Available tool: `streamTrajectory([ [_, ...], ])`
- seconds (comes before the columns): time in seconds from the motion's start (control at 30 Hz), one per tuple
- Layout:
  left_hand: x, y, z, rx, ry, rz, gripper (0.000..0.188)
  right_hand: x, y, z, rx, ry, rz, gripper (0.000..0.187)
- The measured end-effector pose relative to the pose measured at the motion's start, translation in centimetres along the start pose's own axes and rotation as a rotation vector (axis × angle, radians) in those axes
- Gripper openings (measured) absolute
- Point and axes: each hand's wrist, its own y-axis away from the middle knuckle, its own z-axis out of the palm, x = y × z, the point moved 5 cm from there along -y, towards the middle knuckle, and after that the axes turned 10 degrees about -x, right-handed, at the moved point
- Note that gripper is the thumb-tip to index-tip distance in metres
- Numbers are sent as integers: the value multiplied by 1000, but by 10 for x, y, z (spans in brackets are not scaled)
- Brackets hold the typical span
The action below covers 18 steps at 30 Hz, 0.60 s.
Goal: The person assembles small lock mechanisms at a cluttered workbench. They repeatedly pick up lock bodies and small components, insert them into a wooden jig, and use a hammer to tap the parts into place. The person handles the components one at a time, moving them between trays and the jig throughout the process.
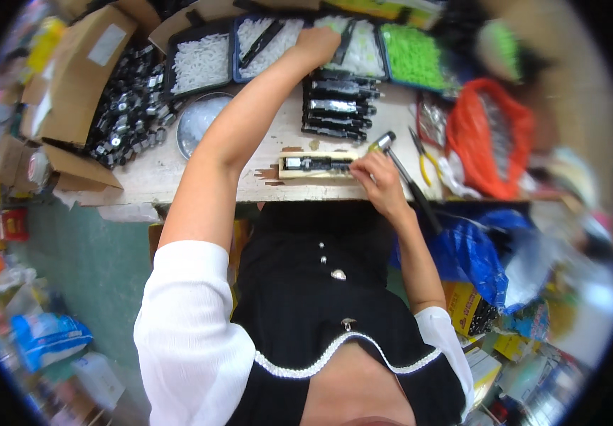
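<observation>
My left hand point(318, 46) reaches to the far side of the bench, over the trays of small white plastic parts point(271, 37). Its fingers are curled downward; what they hold, if anything, is hidden. A pale wooden block point(315, 174) lies near the front edge with a long black mechanism point(313, 164) set in its slot. At the block's right end my right hand point(379, 181) has thumb and fingers pinched at the tip of that mechanism. Several similar black mechanisms point(338, 106) with shiny metal parts lie stacked in a row beyond the block.
A hammer point(407, 174) and yellow-handled pliers point(425, 162) lie right of my right hand. Further right stands a red bag point(489, 142) of small parts. A tray of green parts point(411, 55) is at the back. Left are a round metal dish point(200, 124) and a cardboard box point(83, 78) beside black parts point(133, 106).
</observation>
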Motion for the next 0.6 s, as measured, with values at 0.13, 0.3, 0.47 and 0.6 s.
streamTrajectory([
  [0.13, -3, -2, 1, 25, 106, 16, 18, 7, 8, 1, -13, -11, 27, 5],
  [0.3, -28, 7, -19, 173, 510, 27, 13, 4, 0, 1, -28, -95, 55, 7],
  [0.47, 2, 95, -53, 245, 1440, 117, 15, 5, -4, -1, 87, -498, 230, 9],
  [0.6, 61, 173, -1, 66, 1636, 128, 13, 16, -10, 2, 316, -1027, 307, 10],
])
